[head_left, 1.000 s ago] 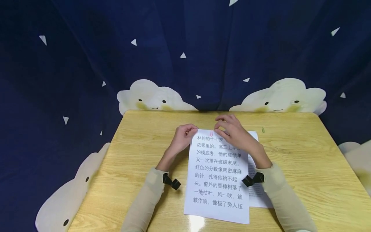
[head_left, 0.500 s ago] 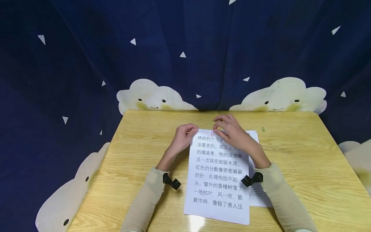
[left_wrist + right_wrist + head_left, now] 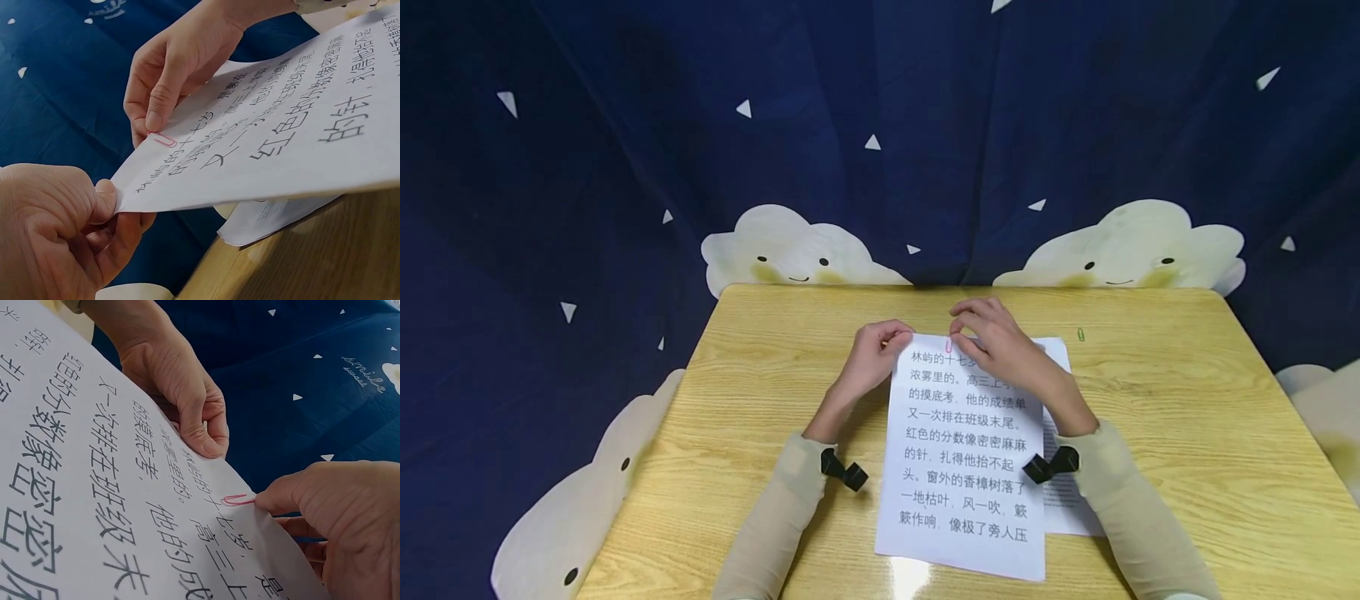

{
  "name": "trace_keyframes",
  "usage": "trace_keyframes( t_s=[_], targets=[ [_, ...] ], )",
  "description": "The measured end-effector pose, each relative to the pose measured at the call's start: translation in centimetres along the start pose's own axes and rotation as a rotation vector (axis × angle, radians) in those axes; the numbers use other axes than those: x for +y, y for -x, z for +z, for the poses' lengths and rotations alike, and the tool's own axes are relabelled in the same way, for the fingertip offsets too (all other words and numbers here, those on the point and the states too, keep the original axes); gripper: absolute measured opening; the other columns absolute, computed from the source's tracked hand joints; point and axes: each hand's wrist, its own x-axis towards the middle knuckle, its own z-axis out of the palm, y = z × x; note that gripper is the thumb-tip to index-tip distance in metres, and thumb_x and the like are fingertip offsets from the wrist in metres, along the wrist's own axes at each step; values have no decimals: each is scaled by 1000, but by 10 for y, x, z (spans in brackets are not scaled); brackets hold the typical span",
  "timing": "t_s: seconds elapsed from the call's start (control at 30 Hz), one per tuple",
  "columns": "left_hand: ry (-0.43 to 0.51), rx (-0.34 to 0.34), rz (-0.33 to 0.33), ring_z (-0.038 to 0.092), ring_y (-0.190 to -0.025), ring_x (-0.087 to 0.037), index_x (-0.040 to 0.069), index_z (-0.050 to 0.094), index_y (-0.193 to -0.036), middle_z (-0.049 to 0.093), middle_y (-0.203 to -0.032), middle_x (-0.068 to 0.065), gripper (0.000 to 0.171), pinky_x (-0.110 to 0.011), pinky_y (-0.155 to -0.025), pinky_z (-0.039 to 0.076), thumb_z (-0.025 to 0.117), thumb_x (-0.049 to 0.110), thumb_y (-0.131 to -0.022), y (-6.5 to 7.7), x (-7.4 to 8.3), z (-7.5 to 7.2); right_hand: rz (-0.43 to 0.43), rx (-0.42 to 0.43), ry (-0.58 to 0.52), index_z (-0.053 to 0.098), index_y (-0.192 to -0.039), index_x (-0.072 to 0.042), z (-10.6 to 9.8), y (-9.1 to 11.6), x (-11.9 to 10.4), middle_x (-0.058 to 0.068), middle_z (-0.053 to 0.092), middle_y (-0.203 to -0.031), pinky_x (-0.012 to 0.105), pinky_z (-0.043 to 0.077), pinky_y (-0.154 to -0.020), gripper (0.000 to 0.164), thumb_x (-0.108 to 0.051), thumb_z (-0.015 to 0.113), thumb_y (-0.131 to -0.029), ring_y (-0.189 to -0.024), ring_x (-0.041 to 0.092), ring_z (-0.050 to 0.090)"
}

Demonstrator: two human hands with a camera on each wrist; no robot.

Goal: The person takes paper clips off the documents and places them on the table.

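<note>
The right thumb and forefinger pinch one end of the pink paper clip (image 3: 237, 499), which sits over the top edge of the large-print sheet (image 3: 962, 458); the other fingers of that right hand (image 3: 1000, 343) are bent, partly behind the paper. The left hand (image 3: 874, 357) grasps the sheet's upper left corner between thumb and curled fingers, raised off the tabletop (image 3: 1195, 433). Whether the clip is going on or coming off cannot be told. Either way, the step probably goes best with the left grip steady, the top edge taut and the clip moved square to that edge, without twisting, since a skewed pull could crease or tear the paper.

The sheet spans the middle of the tabletop, its lower end towards the near edge; whether that end touches the wood is unclear. Beneath its right side shows a small-print sheet (image 3: 1067, 515). Farther right, near the far edge, lies a green paper clip (image 3: 1081, 334). No container is in view: the tabletop itself bears the green clip. Beyond the far edge hangs dark blue cloth (image 3: 925, 125).
</note>
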Motion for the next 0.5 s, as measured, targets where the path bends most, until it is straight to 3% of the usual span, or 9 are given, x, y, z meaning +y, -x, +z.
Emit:
trace_keyframes(
  t_s=[0.2,0.37,0.5],
  targets=[
    [6,-28,1,67,-70,-34,-7,75,-104,74,-91,-23,18,-22,-54,47,61,4,-105,0,0,0,9,-3,-28,67,-95,-10,0,1,-1,17,63,-134,53,35,-109,6,-11,64,-100,-125,35,49],
    [-2,-33,2,65,-66,-19,-2,76,-102,74,-89,-15,16,-25,-54,49,62,6,-105,1,2,0,11,9,-37,67,-93,-11,0,0,-2,16,64,-133,52,38,-108,6,-11,63,-97,-124,34,50],
    [-7,-35,-4,63,-64,-13,-1,75,-102,74,-87,-13,16,-25,-51,48,61,6,-105,1,3,0,16,11,-39,67,-92,-11,0,0,-1,15,64,-133,50,39,-106,5,-10,63,-95,-122,33,51]
  ],
)
